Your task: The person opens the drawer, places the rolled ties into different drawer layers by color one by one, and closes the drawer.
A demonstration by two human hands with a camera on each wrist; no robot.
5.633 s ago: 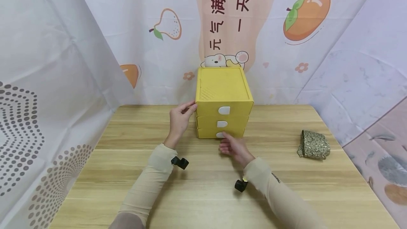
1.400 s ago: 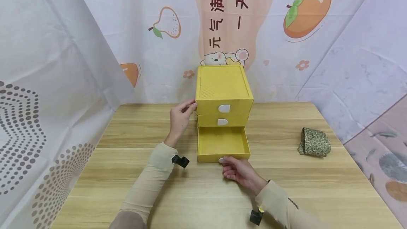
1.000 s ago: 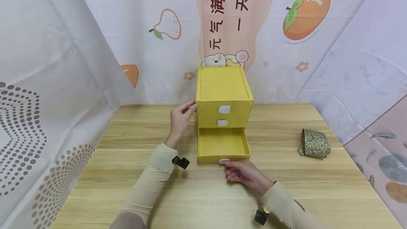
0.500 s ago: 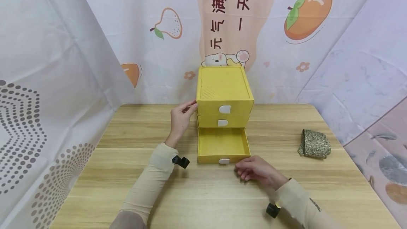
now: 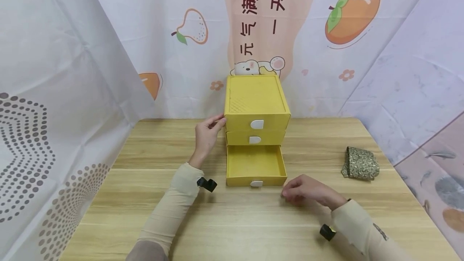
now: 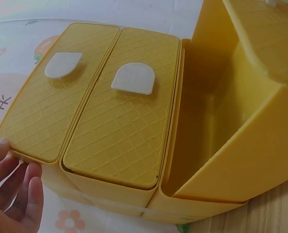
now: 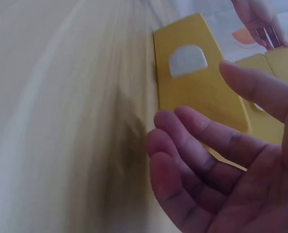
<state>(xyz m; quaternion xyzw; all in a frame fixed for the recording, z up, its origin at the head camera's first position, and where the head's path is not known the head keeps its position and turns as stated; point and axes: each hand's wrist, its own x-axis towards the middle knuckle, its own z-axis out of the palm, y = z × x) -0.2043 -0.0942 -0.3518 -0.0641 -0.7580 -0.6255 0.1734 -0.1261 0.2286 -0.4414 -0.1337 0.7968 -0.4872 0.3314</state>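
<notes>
A yellow drawer cabinet (image 5: 257, 94) with white tab handles stands at the middle back of the table. Its bottom drawer (image 5: 256, 181) is pulled out, and no contents show in it; the top drawer (image 6: 61, 92) and middle drawer (image 6: 127, 107) are closed. My left hand (image 5: 206, 138) touches the cabinet's upper left front corner with its fingertips, the fingers relaxed. To the right of the pulled-out drawer is my right hand (image 5: 311, 190), apart from its handle (image 7: 188, 60). Loosely bent fingers (image 7: 165, 179) hold nothing in the right wrist view.
A folded, speckled grey-green cloth (image 5: 360, 164) lies on the right part of the wooden table (image 5: 232, 224). A printed curtain (image 5: 174, 67) hangs right behind the cabinet. More patterned cloth hangs at both sides.
The bottom drawer has come out toward me since the earliest frame. My right hand has since let go of its handle and moved right. My left hand has stayed at the corner.
</notes>
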